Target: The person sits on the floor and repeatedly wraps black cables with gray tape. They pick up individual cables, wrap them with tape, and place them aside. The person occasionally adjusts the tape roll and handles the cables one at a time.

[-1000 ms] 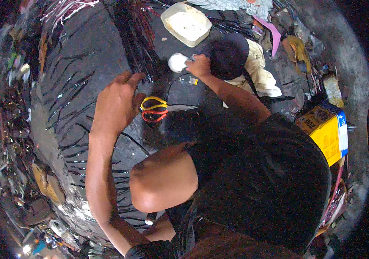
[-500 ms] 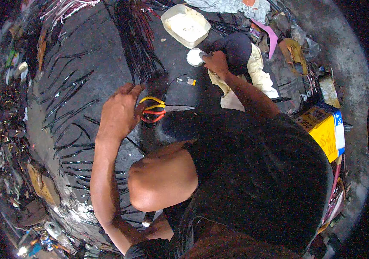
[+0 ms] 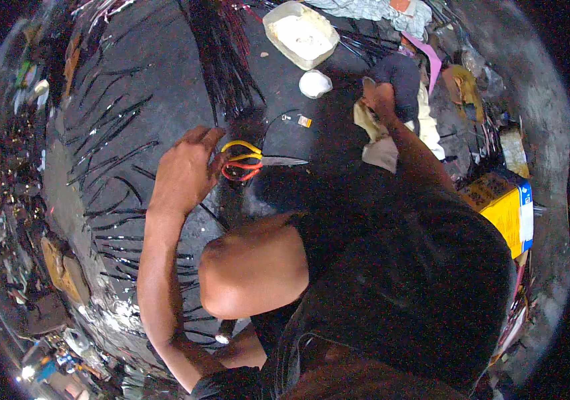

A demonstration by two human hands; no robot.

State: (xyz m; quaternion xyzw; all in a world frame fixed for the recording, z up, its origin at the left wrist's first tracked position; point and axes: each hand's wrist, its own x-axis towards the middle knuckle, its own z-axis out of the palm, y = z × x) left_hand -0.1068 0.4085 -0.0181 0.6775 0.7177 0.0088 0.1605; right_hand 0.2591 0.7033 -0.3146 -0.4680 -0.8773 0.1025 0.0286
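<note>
Left hand (image 3: pixel 188 167) loosely curled beside scissors (image 3: pixel 281 161) on the dark floor (image 3: pixel 165 73); can't tell if gripping. Right hand (image 3: pixel 381 101) partly curled at cream cloth (image 3: pixel 379 153), right of scissors; grip unclear. Cloth likely light, floppy: pinch a fold. Scissors likely stiff, sharp: use handles.

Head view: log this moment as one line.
left hand: beside scissors, contact unclear | right hand: at cream cloth | white round object: apart from both hands, near pale tub

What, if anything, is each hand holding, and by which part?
Cannot be told: right hand at the cream cloth, grip unclear; left hand beside the scissors, grip unclear too.
</note>
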